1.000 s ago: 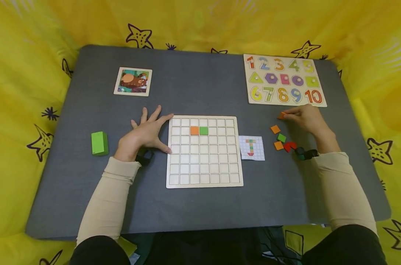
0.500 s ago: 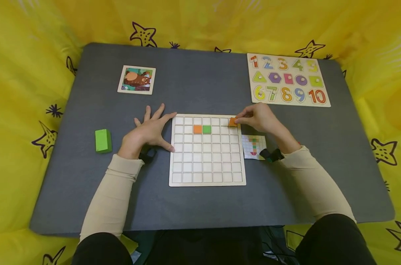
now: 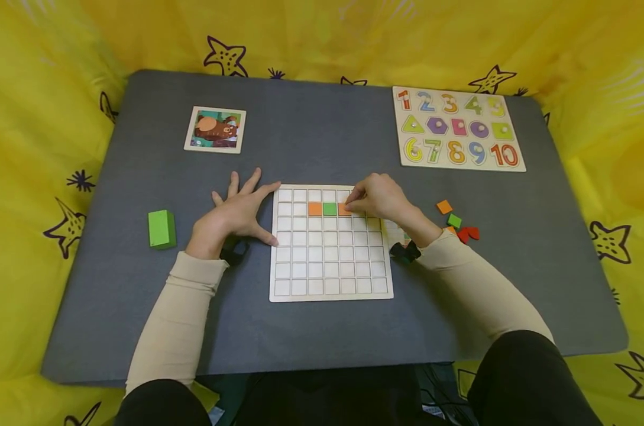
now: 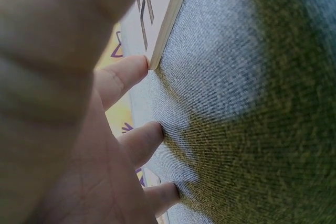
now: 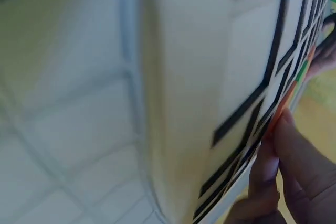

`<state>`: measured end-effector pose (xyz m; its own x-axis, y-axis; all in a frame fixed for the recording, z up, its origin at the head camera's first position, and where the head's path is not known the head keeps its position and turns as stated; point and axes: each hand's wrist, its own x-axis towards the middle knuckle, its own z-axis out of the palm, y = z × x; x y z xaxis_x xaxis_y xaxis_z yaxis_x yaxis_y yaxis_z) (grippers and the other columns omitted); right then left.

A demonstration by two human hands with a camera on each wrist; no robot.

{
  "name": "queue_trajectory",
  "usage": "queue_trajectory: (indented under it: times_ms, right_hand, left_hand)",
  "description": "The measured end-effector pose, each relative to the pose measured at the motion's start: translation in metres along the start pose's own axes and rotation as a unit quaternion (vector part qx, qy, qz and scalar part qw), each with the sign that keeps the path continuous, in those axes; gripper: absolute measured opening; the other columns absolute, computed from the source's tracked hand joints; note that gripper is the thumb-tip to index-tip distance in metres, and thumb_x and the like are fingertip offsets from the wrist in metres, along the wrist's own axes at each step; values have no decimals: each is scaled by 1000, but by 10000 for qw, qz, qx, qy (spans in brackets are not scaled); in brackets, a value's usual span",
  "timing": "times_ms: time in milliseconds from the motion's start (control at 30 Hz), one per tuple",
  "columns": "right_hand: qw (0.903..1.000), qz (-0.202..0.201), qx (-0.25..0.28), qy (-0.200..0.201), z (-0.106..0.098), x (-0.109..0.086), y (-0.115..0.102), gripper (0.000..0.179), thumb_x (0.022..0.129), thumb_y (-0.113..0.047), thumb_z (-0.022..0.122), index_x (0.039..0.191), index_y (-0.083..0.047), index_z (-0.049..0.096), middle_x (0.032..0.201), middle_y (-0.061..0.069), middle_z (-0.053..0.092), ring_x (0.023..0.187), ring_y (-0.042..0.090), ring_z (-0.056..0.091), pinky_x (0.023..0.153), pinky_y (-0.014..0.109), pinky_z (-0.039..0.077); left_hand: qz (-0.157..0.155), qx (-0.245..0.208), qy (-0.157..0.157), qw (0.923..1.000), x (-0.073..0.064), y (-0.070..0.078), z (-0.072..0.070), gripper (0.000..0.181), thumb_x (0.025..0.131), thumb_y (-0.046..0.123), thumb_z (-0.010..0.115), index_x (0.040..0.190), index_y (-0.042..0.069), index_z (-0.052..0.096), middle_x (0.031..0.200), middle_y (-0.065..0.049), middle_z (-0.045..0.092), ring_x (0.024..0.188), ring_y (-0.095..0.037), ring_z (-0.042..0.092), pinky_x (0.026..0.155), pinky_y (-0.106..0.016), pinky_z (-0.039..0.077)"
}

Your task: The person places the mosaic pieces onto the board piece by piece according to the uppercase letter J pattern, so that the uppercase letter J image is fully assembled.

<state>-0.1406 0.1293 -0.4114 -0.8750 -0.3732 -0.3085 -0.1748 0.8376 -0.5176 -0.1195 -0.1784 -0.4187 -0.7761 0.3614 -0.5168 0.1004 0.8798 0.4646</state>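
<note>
A wooden grid board (image 3: 329,254) lies mid-table, with an orange tile (image 3: 314,209) and a green tile (image 3: 329,209) side by side in its second row from the back. My right hand (image 3: 381,198) pinches another orange tile (image 3: 343,209) at the cell just right of the green one; the right wrist view shows thumb and finger on this orange tile (image 5: 282,109). With fingers spread, my left hand (image 3: 233,216) touches the board's left edge by thumb and index finger. In the left wrist view the index fingertip (image 4: 137,66) meets the board's corner (image 4: 153,62).
A pattern card (image 3: 395,234) lies right of the board, partly under my right wrist. Farther right are loose orange, green and red pieces (image 3: 453,220). A number puzzle (image 3: 458,127) lies at back right, a bear picture (image 3: 215,130) at back left, a green block (image 3: 162,229) at left.
My right hand has carried an orange tile from the loose pieces at the right to the board, beside the green tile. The left hand has stayed at the board's edge.
</note>
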Motion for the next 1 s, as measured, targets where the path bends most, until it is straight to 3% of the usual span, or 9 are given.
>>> queue_trajectory:
  times_ms: [233, 500, 1000]
  right_hand:
    - [9997, -159, -195, 59, 2, -2, -5, 18, 90, -29, 81, 97, -13, 85, 93, 7, 82, 80, 21, 71, 65, 28, 48]
    - [9994, -216, 231, 109, -2, -9, 0, 21, 92, -26, 79, 104, -9, 82, 99, 10, 81, 87, 24, 72, 74, 31, 50]
    - [9962, 514, -442, 554, -47, -63, 65, 20, 92, -23, 80, 102, -6, 84, 103, 17, 81, 91, 33, 73, 72, 33, 49]
  left_hand:
    - [33, 35, -10, 10000, -1, -1, 0, 127, 70, 45, 95, 167, 27, 17, 175, -16, -16, 152, -57, -28, 108, -91, -7]
    - [16, 10, -17, 10000, -2, -2, 0, 127, 70, 45, 95, 167, 28, 16, 175, -15, -16, 152, -57, -28, 108, -90, -8]
    - [13, 20, 11, 10000, -2, 1, 0, 126, 70, 43, 96, 167, 26, 17, 175, -17, -14, 153, -57, -26, 108, -91, -7]
